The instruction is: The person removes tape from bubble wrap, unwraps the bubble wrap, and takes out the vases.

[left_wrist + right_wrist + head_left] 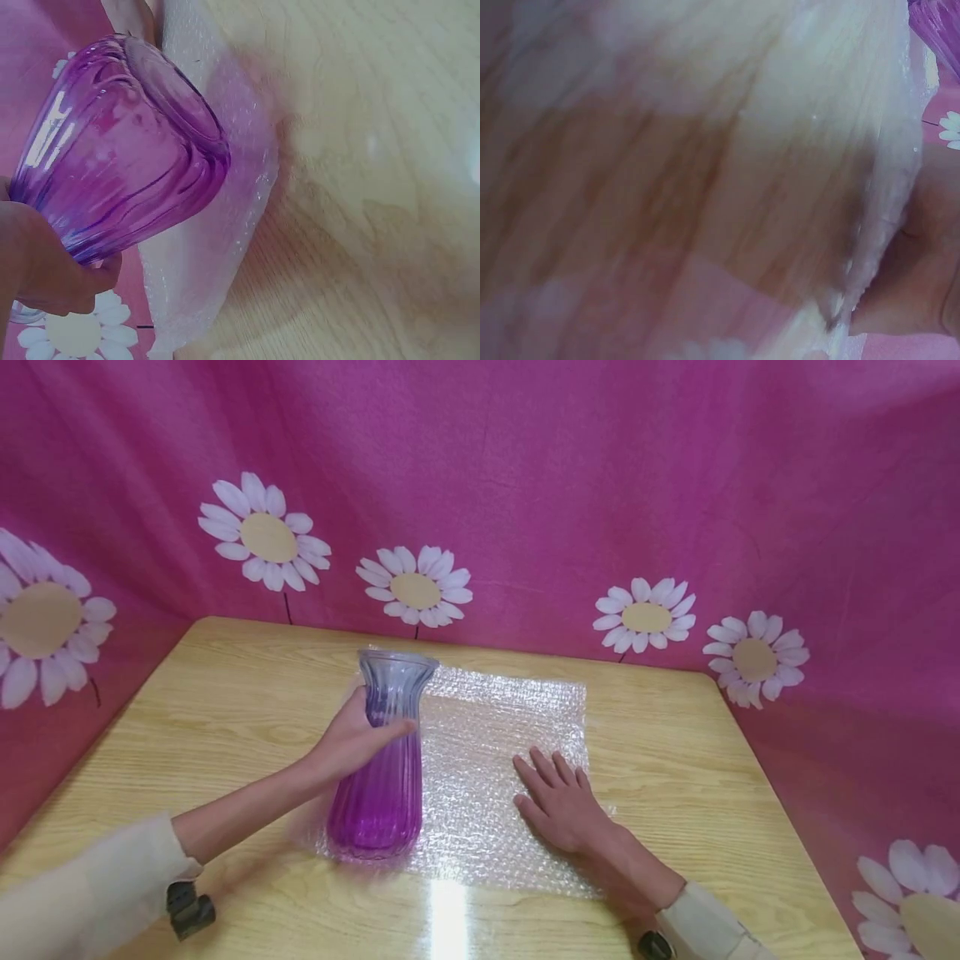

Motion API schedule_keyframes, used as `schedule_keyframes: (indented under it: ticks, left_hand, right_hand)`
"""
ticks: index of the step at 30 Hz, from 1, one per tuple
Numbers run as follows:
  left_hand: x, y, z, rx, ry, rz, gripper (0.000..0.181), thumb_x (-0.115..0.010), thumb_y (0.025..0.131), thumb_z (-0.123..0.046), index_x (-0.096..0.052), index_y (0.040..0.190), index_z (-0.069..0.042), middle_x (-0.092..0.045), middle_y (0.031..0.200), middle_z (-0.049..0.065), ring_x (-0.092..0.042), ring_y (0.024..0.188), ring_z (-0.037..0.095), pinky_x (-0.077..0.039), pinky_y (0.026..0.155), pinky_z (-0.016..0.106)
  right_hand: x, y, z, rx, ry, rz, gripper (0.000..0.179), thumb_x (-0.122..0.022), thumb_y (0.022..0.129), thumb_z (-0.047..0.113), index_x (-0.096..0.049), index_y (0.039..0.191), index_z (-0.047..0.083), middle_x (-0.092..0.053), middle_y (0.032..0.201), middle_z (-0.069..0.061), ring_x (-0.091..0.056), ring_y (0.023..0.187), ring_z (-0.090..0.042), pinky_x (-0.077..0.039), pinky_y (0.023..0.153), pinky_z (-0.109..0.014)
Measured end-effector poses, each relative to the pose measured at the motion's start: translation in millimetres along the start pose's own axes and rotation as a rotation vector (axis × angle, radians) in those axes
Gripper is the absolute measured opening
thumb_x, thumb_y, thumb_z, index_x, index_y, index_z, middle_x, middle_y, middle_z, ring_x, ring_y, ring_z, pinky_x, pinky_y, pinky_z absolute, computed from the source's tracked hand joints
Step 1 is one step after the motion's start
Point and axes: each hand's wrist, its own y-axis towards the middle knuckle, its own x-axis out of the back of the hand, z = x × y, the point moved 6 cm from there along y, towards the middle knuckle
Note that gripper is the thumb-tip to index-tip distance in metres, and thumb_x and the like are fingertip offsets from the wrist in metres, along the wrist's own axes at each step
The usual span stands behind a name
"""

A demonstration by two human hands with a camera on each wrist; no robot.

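Note:
A fluted glass vase (382, 777), clear at its flared rim and purple toward its base, stands out over the left part of a sheet of bubble wrap (480, 777). My left hand (356, 735) grips the vase just below its neck, thumb across the near side. In the left wrist view the vase (127, 142) is tilted with its base raised clear of the wood. My right hand (562, 806) lies palm down with spread fingers on the right part of the bubble wrap. In the right wrist view the wrap's edge (885, 202) runs beside that hand.
The wooden table (660, 777) extends around the wrap on all sides. A pink cloth (525, 485) printed with white daisies hangs behind it and along both sides. Light glares off the table's near edge.

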Motion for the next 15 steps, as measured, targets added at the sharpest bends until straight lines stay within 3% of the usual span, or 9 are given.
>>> schedule_keyframes:
  ticks: [7,15]
  left_hand:
    - [2.2,-13.0,-6.2,-0.025,0.086,0.013,0.082,-0.075,0.088,-0.026,-0.028,0.148,0.005,-0.049,0.138,0.028,-0.047,0.129,0.044,-0.037,0.107,0.059]
    - [4.5,-25.5,-12.4,-0.026,0.024,0.055,0.085,-0.076,0.085,-0.022,-0.027,0.15,0.002,-0.046,0.143,0.026,-0.043,0.133,0.042,-0.032,0.111,0.06]
  right_hand:
    - [0.1,-0.2,0.1,-0.001,0.004,-0.001,0.059,-0.04,0.107,0.04,-0.029,0.158,0.012,-0.018,0.163,-0.018,-0.009,0.147,-0.047,-0.01,0.112,-0.072]
    - [-1.7,-0.1,-0.8,-0.002,-0.005,-0.014,0.059,-0.04,0.106,0.04,-0.03,0.158,0.014,-0.019,0.163,-0.017,-0.009,0.147,-0.047,-0.011,0.112,-0.072]
